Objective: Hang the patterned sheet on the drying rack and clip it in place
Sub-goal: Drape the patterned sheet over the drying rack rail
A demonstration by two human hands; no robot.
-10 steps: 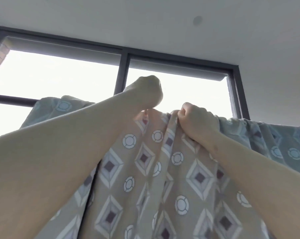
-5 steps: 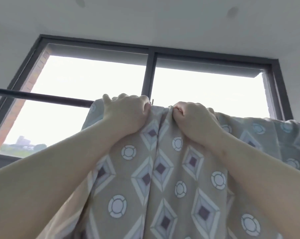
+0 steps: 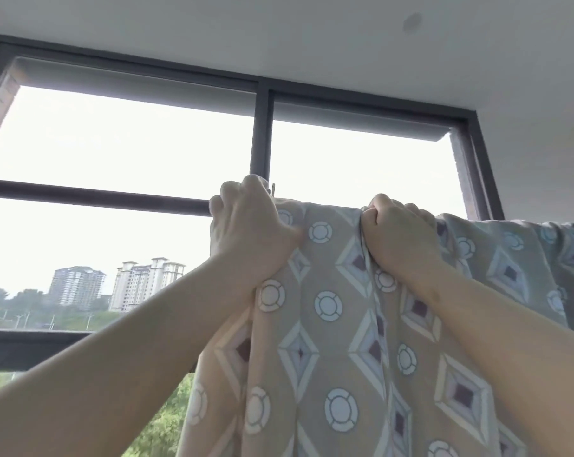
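The patterned sheet (image 3: 331,328), beige-grey with diamonds and circles, hangs over a dark horizontal rack bar (image 3: 91,194) in front of the window. My left hand (image 3: 249,232) grips the sheet's left top edge at the bar. My right hand (image 3: 399,232) is closed on the top fold further right, bunching the cloth there. Between them the sheet lies flat over the bar. The tip of a small clip (image 3: 272,189) pokes up just behind my left hand. The bar is hidden under the sheet to the right.
A large window with a dark frame (image 3: 262,133) fills the background, with tower blocks and trees outside. The white ceiling (image 3: 312,34) is close above. More of the sheet drapes off to the right edge (image 3: 523,258).
My hands have drawn apart along the bar, spreading the sheet's top edge flat between them. The view has dropped, showing more of the outside.
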